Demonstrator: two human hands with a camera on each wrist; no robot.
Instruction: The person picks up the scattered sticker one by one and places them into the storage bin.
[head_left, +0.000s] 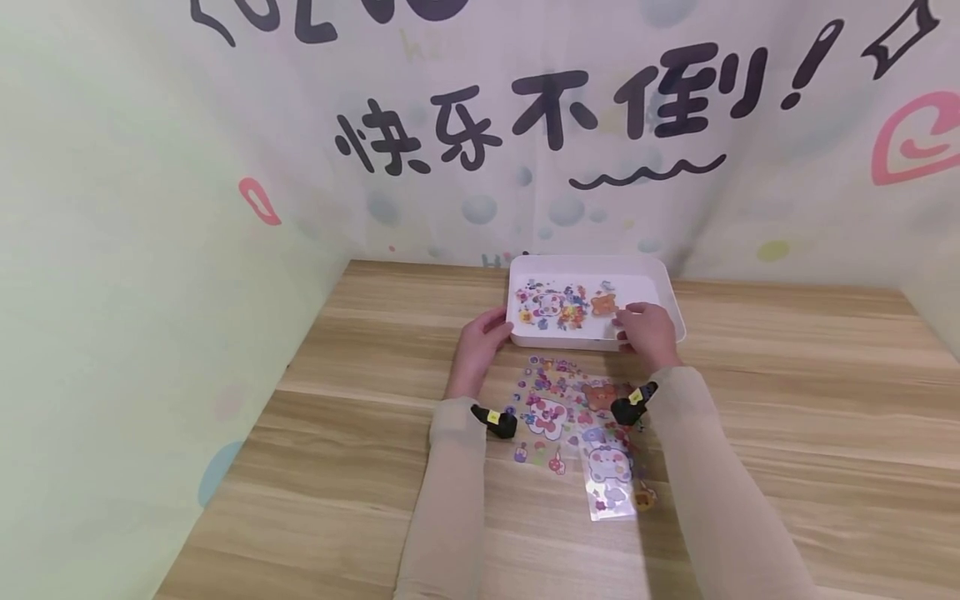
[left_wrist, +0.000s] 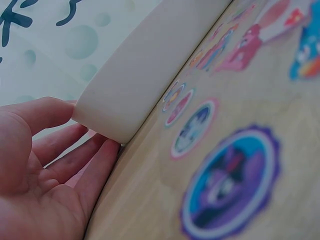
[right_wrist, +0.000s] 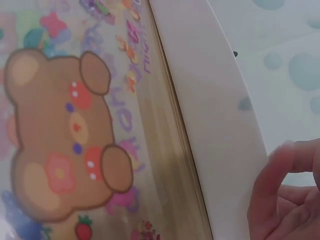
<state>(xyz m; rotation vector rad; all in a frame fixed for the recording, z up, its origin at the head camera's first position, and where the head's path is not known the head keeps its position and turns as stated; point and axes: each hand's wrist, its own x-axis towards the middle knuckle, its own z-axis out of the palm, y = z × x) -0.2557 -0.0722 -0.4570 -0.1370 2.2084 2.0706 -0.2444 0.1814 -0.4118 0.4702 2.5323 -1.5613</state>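
Observation:
A white tray [head_left: 637, 271] stands toward the back of the wooden table, with colourful stickers [head_left: 570, 315] in it, among them a brown bear [head_left: 602, 305]. At its front left corner, my left hand [head_left: 477, 346] grips it, thumb near the rim and fingers along the side and lower edge, as the left wrist view shows. Over the front rim toward the right lies my right hand [head_left: 648, 333], fingers curled at the wall [right_wrist: 215, 125]; the fingertips' exact contact is partly hidden. Clear sticker sheets [head_left: 546, 450] lie in front of the tray, printed with a bear [right_wrist: 62, 135] and round badges [left_wrist: 230, 185].
A printed cloth [head_left: 465, 225] hangs right behind the tray and along the left side. Bare wooden tabletop [head_left: 795, 400] extends to both sides. Black wrist cameras [head_left: 495, 421] sit on both sleeves, above the sticker sheets.

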